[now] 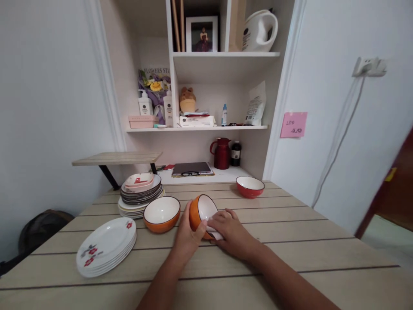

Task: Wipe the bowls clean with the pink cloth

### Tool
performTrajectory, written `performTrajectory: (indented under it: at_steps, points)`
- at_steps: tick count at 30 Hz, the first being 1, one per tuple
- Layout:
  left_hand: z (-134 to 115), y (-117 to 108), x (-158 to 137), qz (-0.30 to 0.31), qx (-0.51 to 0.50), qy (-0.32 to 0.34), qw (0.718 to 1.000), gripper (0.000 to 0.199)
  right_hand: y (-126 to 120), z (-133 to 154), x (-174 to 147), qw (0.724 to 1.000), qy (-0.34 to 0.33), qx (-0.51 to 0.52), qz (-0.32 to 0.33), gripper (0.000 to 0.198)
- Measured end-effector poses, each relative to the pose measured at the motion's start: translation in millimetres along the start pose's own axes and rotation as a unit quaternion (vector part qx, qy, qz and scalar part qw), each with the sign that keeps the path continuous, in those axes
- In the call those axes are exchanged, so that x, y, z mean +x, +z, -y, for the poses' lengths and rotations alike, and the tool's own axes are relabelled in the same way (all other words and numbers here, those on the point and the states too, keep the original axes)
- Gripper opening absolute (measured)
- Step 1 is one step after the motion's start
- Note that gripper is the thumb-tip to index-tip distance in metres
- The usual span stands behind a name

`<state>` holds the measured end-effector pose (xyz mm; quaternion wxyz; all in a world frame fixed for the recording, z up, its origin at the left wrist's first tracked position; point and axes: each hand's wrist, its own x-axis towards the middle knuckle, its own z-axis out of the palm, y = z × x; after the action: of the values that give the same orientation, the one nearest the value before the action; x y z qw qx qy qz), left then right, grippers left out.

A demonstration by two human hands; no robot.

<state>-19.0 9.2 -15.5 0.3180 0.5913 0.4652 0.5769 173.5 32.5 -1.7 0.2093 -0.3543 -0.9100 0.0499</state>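
Striped wooden table (290,241), white shelving alcove (222,90), apparently a kitchen corner.

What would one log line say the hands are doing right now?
left hand: holds tilted orange bowl | right hand: presses white cloth at its rim | beside: second orange bowl, upright on wooden table

2 orange bowls (161,214), 1 red bowl (250,186), 2 plate stacks (106,246), 2 hands (229,234)

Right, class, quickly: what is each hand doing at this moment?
Left hand: closed around the tilted orange bowl, holding it.
Right hand: pressing a white cloth against the bowl's rim; grip closed on it.
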Motion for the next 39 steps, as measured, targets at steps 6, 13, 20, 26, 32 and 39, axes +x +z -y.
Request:
performTrajectory:
  at_steps: [6, 13, 20, 26, 32, 39]
  points:
    - [4, -2, -3, 0.025, -0.006, -0.020, 0.999, 0.097, 4, 6, 1, 0.999, -0.032, 0.012, -0.017, 0.029]
    - [5, 6, -7, 0.060, 0.006, 0.009, 0.998, 0.097, 3, 14, 3, 0.991, -0.006, 0.100, -0.083, 0.016]
    - [15, 3, 3, 0.028, -0.034, 0.018, 0.999, 0.090, -2, 8, 3, 0.996, -0.015, 0.089, -0.026, 0.024]
    - [26, 7, 7, 0.011, -0.087, -0.018, 0.996, 0.087, -6, -7, 1, 0.999, 0.013, 0.044, -0.003, 0.040]
    - [25, 11, -2, 0.001, 0.006, 0.042, 0.999, 0.094, 5, 6, 4, 0.999, -0.026, 0.014, -0.044, 0.010]
    - [19, 2, 3, -0.013, 0.034, 0.050, 0.998, 0.075, -1, 14, 4, 0.997, -0.064, 0.031, -0.013, 0.029]
